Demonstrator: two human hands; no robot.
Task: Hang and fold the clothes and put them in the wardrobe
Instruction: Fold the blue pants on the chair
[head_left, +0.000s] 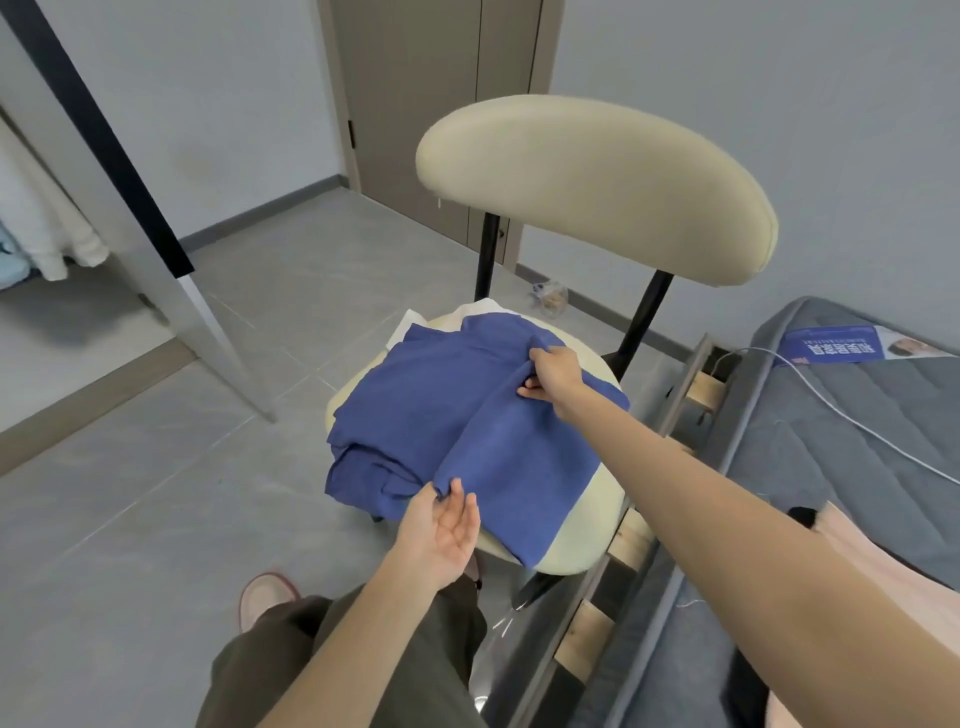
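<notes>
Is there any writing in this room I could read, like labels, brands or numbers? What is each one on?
Blue label on the grey mattress: two rows of white characters, upside down from here and too blurred to read.
Blue garment, chair and door: no writing shows.

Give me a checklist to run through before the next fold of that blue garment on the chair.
1. Right hand grips the blue garment's far fold: ok.
2. Left hand pinches its near corner: ok.
3. Garment smooth: not ok, bunched on the left side.
4. Garment wholly on the chair seat: not ok, it overhangs the edge.
5. White cloth underneath clear of both hands: ok.
</notes>
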